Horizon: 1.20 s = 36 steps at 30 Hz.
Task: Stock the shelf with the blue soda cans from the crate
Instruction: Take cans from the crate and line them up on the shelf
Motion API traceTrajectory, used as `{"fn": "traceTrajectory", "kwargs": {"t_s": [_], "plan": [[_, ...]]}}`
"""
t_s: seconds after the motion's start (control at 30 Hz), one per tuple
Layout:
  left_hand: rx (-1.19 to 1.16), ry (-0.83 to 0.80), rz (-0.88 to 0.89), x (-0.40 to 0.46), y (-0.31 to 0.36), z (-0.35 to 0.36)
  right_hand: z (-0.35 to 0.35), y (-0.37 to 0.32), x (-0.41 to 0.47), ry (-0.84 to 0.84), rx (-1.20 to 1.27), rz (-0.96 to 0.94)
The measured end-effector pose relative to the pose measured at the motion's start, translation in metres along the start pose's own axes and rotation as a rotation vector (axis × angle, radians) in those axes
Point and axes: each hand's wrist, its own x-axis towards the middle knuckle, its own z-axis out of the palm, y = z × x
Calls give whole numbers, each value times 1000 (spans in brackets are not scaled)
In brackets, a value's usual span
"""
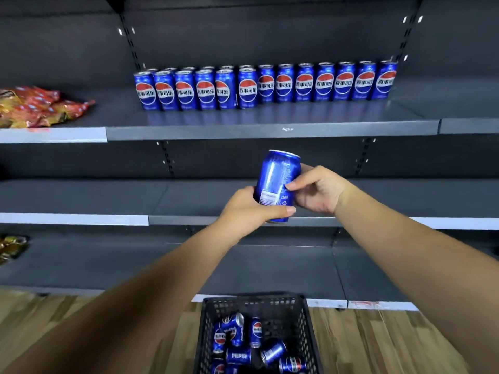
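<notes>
Sitting on the wooden floor (391, 344) at the bottom of the head view, a black mesh crate (305, 327) is holding a loose jumble of blue soda cans (244, 344), most lying on their sides or leaning against one another, some partly hidden by the crate's near edge. Above it, a dark grey shelf (270, 132) is carrying a row of upright blue cans (266, 85) with their labels facing out; on the left part of the row a second rank is standing just behind the front one, while the right part is showing a single line reaching close to the right upright. To the far left on the neighbouring shelf section, red and gold snack bags (35, 106) are lying in a heap, and another such bag (10, 248) is peeking in at the left edge two levels lower. In front of the bare middle shelf level, both hands are holding one blue can (278, 179), tilted slightly with its silver top up and its plain side toward the camera. The left hand (251, 206) is wrapping round the can's lower part, thumb lying across the bottom front. The right hand (318, 190) is pinching the can's right side at mid-height, fingers curled behind it and thumb on the front. This can is hanging in the air well above the crate and below the stocked row.
</notes>
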Motion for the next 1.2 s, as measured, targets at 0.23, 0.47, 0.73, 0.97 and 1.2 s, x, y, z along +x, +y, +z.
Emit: {"fn": "traceTrajectory", "kwargs": {"t_s": [0.23,0.47,0.73,0.97,1.2], "plan": [[396,319,-9,5,18,11,11,-10,5,126,-53,-71],[488,344,15,12,15,12,25,-8,22,341,-96,-130],[142,268,19,22,14,-2,28,-21,25,291,-202,-115],[-76,158,91,24,10,-6,25,-24,27,265,-65,-73],[71,248,139,17,11,-2,45,-26,38,359,-187,-46]]}}
